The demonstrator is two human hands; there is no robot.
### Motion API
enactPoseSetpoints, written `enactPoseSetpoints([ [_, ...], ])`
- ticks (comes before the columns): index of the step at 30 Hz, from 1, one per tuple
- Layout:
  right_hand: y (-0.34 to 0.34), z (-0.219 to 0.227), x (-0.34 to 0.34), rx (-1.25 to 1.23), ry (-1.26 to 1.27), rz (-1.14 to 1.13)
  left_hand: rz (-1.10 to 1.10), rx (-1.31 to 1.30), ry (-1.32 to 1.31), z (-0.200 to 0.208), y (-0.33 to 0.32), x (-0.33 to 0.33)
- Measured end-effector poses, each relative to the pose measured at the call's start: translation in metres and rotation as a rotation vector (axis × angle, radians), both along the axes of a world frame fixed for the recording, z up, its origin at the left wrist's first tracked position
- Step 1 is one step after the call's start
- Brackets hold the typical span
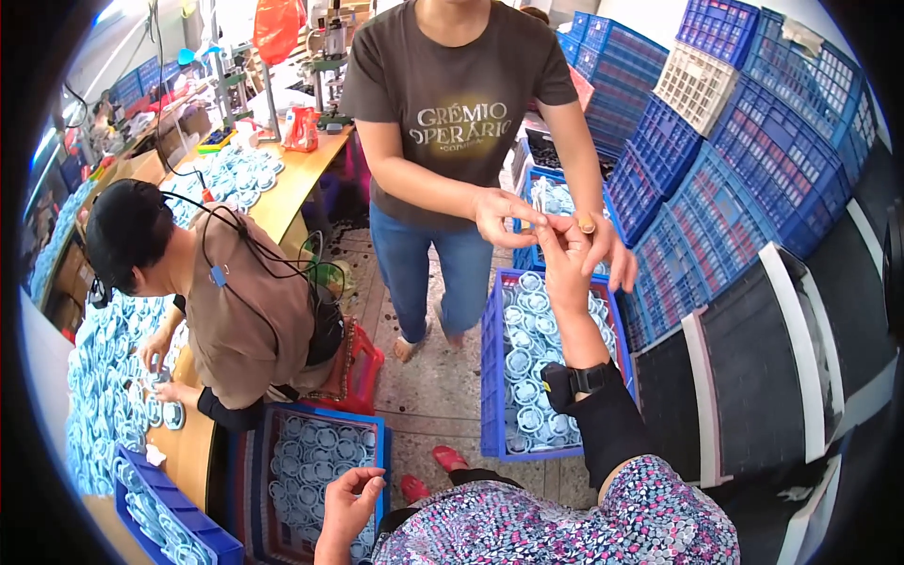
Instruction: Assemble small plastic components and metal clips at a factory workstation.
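Observation:
My right hand reaches forward over a blue crate filled with pale blue round plastic parts. Its fingertips are pinched together and meet the hands of a standing person facing me. What lies between our fingers is too small to make out. A yellowish cover shows on a fingertip there. My left hand hangs low, fingers loosely bent, thumb and index apart, with nothing visible in it. Under it stands another crate of similar blue parts.
At left a seated person handles parts at a wooden table heaped with them. A red stool stands on the tiled floor. Tall stacks of blue crates and black bins line the right side.

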State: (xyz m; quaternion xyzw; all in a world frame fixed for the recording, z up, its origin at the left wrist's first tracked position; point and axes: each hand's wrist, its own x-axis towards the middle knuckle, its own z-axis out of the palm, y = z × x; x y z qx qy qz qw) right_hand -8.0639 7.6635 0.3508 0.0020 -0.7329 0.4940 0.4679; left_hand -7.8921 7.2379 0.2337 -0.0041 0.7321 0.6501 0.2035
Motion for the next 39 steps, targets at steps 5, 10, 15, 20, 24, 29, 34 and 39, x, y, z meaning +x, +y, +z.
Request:
enactPoseSetpoints([
  [5, 0.012, 0.004, -0.023, -0.027, -0.004, -0.005, 0.045, -0.116, 0.067, 0.019, 0.032, -0.017],
  [10, -0.007, -0.005, -0.046, -0.104, -0.122, 0.165, 0.132, -0.117, 0.002, 0.017, 0.054, -0.018],
  [15, -0.039, -0.017, -0.049, -0.269, 0.012, 0.53, 0.182, -0.168, 0.006, 0.028, 0.074, -0.019],
  [20, -0.063, -0.032, -0.028, 0.087, -0.243, 0.914, 0.278, -0.156, -0.082, 0.01, 0.076, -0.004],
  [24, -0.115, 0.015, 0.007, 0.224, 0.168, 1.109, 0.274, -0.059, -0.021, 0.018, 0.073, 0.003],
  [29, -0.146, 0.05, 0.037, -0.05, 0.516, 1.133, 0.3, -0.094, 0.023, 0.019, 0.056, 0.026],
  [34, -0.19, 0.056, 0.045, 0.062, 0.535, 1.267, 0.443, -0.137, -0.103, 0.015, 0.028, 0.068],
  [39, -0.231, 0.047, 0.065, 0.37, 0.365, 1.532, 0.542, -0.123, 0.013, -0.006, 0.009, 0.12],
])
